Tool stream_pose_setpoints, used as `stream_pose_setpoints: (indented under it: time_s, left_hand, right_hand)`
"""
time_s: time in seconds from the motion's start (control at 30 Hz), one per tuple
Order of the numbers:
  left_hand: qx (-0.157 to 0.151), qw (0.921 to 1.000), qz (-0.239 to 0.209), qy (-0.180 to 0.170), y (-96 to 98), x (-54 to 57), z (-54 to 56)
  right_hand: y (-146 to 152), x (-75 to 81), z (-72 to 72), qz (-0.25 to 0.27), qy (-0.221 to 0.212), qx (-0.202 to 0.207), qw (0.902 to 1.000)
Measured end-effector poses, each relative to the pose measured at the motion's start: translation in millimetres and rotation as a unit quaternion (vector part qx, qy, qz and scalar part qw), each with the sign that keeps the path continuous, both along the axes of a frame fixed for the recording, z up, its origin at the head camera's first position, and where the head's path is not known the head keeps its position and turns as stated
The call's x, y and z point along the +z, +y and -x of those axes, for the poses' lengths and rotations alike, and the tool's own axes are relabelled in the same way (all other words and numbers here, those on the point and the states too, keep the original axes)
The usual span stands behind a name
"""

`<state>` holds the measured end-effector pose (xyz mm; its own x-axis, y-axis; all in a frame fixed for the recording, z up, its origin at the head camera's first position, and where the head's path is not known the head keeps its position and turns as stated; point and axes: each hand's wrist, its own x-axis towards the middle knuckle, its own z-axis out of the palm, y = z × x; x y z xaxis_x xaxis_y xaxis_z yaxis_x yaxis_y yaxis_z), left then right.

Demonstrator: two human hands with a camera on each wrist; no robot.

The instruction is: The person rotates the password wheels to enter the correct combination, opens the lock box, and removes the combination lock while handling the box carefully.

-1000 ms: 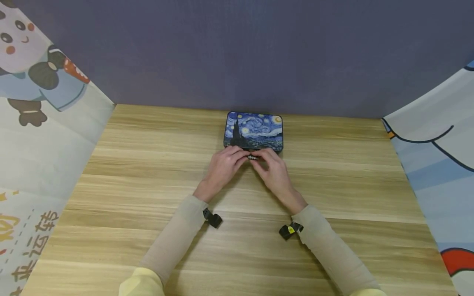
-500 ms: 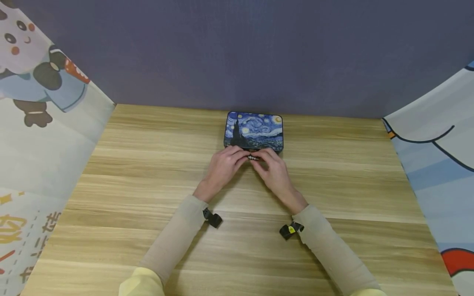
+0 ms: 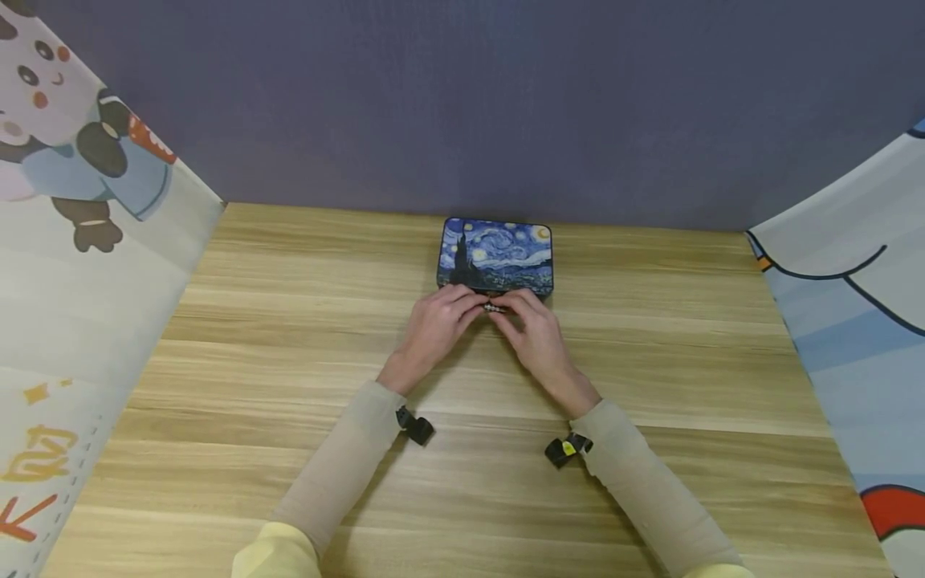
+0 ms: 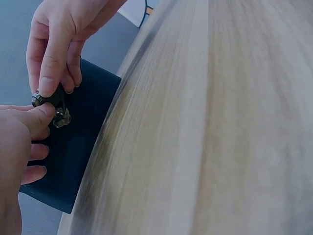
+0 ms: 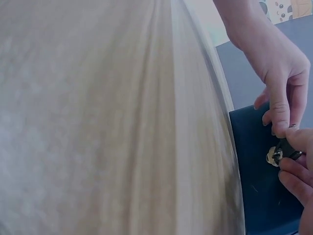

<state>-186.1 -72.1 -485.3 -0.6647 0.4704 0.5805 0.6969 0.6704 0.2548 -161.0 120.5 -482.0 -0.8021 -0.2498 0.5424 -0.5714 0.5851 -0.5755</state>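
A dark-sided box point(image 3: 499, 255) with a starry-night painting on its lid lies closed at the table's back edge. At the middle of its front side is a small dark combination padlock point(image 3: 494, 307) with ridged metal dials. My left hand point(image 3: 435, 323) pinches one end of the padlock between thumb and fingers. From the other side, the right hand point(image 3: 535, 331) pinches it too, fingertips of both hands nearly meeting. In the left wrist view a shiny metal clasp point(image 4: 62, 118) shows on the box front beside the padlock. Fingertips partly hide the padlock body.
The wood-grain table point(image 3: 477, 498) stretches out around the box and arms. A dark blue-grey panel point(image 3: 470, 104) rises right behind the box. Printed cartoon hangings flank the table at the left point(image 3: 108, 281) and right point(image 3: 853, 321).
Both hands and the box stay in nearly the same place, with the padlock still pinched. The cartoon hanging at the left has shifted to the right.
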Motion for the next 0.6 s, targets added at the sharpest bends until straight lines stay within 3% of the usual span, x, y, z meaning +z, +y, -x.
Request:
stream_pose_setpoints:
  time_s: [0.6]
  left_hand:
    - [0.007,1.0,0.002,0.003,0.7,-1.0,-0.4]
  right_hand:
    - [-1.1,1.9,-1.2,0.003,0.01,-0.006,0.9999]
